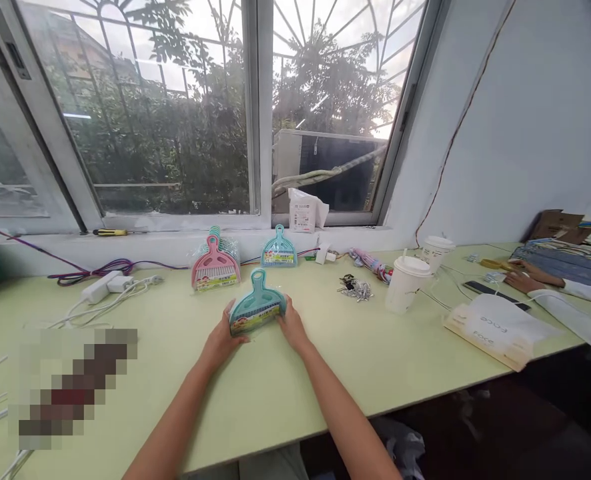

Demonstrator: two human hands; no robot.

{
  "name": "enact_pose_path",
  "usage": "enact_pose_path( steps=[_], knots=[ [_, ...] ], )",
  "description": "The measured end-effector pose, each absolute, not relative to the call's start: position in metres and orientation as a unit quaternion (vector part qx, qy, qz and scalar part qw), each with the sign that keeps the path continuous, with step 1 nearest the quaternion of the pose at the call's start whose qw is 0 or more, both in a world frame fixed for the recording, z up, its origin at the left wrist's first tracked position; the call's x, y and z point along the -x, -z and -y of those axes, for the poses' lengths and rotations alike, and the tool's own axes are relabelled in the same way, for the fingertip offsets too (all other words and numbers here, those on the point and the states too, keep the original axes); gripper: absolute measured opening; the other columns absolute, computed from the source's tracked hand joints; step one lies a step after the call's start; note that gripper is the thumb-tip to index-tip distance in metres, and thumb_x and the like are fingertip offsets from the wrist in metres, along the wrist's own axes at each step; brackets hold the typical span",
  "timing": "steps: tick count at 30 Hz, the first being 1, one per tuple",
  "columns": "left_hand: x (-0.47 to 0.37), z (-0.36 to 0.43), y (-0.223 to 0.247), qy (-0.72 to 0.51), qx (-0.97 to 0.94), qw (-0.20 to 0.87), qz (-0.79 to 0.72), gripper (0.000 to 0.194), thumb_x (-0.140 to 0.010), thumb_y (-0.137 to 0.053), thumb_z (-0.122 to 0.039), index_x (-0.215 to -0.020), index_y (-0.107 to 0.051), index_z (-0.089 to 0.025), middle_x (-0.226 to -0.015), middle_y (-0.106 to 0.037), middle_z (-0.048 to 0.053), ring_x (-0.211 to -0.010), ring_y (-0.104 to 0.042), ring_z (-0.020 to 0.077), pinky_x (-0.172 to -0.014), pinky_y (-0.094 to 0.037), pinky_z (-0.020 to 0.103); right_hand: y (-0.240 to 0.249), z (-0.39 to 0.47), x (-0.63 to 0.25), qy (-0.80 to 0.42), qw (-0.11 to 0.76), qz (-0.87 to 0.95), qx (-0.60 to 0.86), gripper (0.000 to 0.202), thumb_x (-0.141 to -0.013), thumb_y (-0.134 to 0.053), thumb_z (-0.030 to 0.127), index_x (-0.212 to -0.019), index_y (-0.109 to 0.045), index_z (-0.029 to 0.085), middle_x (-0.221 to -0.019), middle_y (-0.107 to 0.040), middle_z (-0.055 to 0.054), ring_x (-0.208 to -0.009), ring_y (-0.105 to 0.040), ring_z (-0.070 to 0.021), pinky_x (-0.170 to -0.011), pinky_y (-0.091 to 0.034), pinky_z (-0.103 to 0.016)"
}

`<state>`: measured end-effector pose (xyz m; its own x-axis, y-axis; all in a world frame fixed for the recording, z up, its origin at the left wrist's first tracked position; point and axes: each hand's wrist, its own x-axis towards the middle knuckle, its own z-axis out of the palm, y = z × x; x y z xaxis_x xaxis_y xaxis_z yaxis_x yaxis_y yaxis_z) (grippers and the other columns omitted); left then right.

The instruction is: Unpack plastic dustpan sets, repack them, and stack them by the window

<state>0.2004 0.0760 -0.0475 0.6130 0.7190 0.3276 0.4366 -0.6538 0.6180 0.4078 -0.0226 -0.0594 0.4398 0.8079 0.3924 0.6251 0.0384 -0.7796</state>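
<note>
A teal dustpan-and-brush set (258,300) stands upright, handle up, over the middle of the table, held between both hands. My left hand (221,339) grips its left lower edge, and my right hand (291,321) is closed on the right edge. Behind it to the left, a pink dustpan set (215,267) stands in front of several teal ones, with clear plastic wrap around them. Another teal set (279,249) leans upright against the wall below the window, behind the held one.
White cups (408,283) and a paper bag (495,327) stand to the right, near keys (356,289). A power adapter (100,287) with cables lies at left. Another person's hands (530,277) rest at far right. A yellow screwdriver (111,232) lies on the sill.
</note>
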Motion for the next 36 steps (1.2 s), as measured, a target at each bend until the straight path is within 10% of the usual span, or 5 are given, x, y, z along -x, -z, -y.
enact_pose_path(
  steps=[8,21,29,36],
  knots=[
    [-0.198,-0.071,0.044,-0.312,-0.834,0.209,-0.404,0.082,-0.083,-0.057,-0.029,-0.148,-0.007,-0.023,-0.113,-0.067,0.010,-0.097,-0.066,0.0278,-0.073,-0.047,0.032,0.061,0.013,-0.411,-0.101,0.536,0.546,0.636,0.076,-0.065,-0.062,0.013,-0.136,-0.037,0.024,-0.118,-0.063,-0.004,-0.106,-0.060,-0.0219,-0.091,-0.047,-0.035],
    [-0.267,-0.116,0.050,-0.368,-0.824,0.154,-0.402,0.070,-0.089,-0.047,-0.022,-0.148,-0.008,-0.017,-0.103,-0.068,0.012,-0.093,-0.065,0.0258,-0.075,-0.045,0.032,0.074,-0.045,-0.468,-0.032,0.558,0.463,0.688,0.020,-0.071,-0.051,0.024,-0.087,-0.063,0.018,-0.076,-0.067,-0.002,-0.069,-0.057,-0.0175,-0.069,-0.047,-0.028],
    [-0.365,-0.204,0.061,-0.378,-0.816,0.222,-0.375,0.063,-0.086,-0.053,-0.021,-0.144,-0.028,-0.019,-0.113,-0.065,0.014,-0.102,-0.063,0.0271,-0.083,-0.048,0.037,0.072,-0.115,-0.549,0.045,0.560,0.396,0.727,0.027,-0.077,-0.053,0.028,-0.099,-0.064,0.017,-0.102,-0.068,-0.012,-0.097,-0.061,-0.0247,-0.083,-0.048,-0.034],
    [-0.447,-0.284,0.065,-0.522,-0.744,0.242,-0.338,0.073,-0.081,-0.055,-0.017,-0.146,-0.020,-0.018,-0.150,-0.028,0.019,-0.140,-0.030,0.0286,-0.108,-0.035,0.044,0.077,-0.188,-0.587,0.091,0.383,0.348,0.851,0.067,-0.081,-0.053,0.020,-0.144,-0.031,0.017,-0.155,-0.023,-0.019,-0.145,-0.013,-0.0312,-0.108,-0.021,-0.063]
  ],
)
